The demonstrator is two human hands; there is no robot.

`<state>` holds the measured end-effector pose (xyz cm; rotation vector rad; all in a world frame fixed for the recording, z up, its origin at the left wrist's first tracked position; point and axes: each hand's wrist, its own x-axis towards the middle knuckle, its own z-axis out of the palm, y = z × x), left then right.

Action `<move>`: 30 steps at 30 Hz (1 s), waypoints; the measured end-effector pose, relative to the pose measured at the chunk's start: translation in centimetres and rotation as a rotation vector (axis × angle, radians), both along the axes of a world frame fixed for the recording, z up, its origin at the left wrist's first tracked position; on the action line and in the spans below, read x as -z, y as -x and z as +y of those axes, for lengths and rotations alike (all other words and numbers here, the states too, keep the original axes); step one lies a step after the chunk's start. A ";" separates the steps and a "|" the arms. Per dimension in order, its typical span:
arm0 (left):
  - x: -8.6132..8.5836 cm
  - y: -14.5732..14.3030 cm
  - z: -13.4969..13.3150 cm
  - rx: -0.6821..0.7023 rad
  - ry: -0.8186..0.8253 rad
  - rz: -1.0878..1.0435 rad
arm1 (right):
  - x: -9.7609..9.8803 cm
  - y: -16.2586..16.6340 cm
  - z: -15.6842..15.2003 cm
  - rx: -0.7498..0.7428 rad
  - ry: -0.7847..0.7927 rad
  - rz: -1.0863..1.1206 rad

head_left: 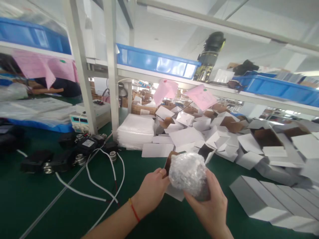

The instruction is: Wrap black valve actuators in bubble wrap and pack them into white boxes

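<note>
A bundle in clear bubble wrap (pixel 188 172) is in front of me, gripped by my right hand (pixel 213 202) with the thumb below and fingers along its right side. Something dark shows through the wrap low on the right. My left hand (pixel 152 187), wearing a ring and a red cord, pinches the left edge of an open white cardboard box (pixel 174 193) with a brown inside. The bundle covers most of that box, so I cannot tell how far inside it sits.
Open white boxes (pixel 186 137) are heaped behind, beside a stack of bubble-wrap sheets (pixel 136 131). Closed white boxes (pixel 264 199) line the right. Black devices (pixel 86 146) with white cables (pixel 89 179) lie left. Blue bins (pixel 154 61) sit on the shelf. Another person's arm (pixel 50 90) shows far left.
</note>
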<state>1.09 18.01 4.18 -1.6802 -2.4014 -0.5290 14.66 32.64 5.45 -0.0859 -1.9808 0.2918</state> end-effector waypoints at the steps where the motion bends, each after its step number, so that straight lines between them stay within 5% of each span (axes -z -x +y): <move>1: 0.2 -0.4 -1.5 0.005 -0.037 0.010 | -0.4 0.6 -0.6 -0.080 -0.070 -0.012; 4: 0.9 -1.5 -5.9 -0.031 -0.156 0.068 | -0.9 2.3 -2.6 -0.237 -0.201 -0.138; 10: 1.9 -2.8 -11.4 -0.133 -0.173 0.185 | -1.3 3.8 -5.2 -0.262 -0.351 -0.465; 19: 1.0 -3.6 -12.6 -0.035 -0.307 0.140 | -7.3 6.6 -5.7 -0.546 -0.130 -1.071; 24: 0.3 -3.4 -14.0 -0.035 -0.571 0.158 | -8.0 6.6 -6.1 -0.483 -0.131 -1.136; 30: -0.5 -1.5 -12.9 -0.058 -0.532 0.172 | -8.0 6.2 -6.4 -0.453 -0.098 -1.131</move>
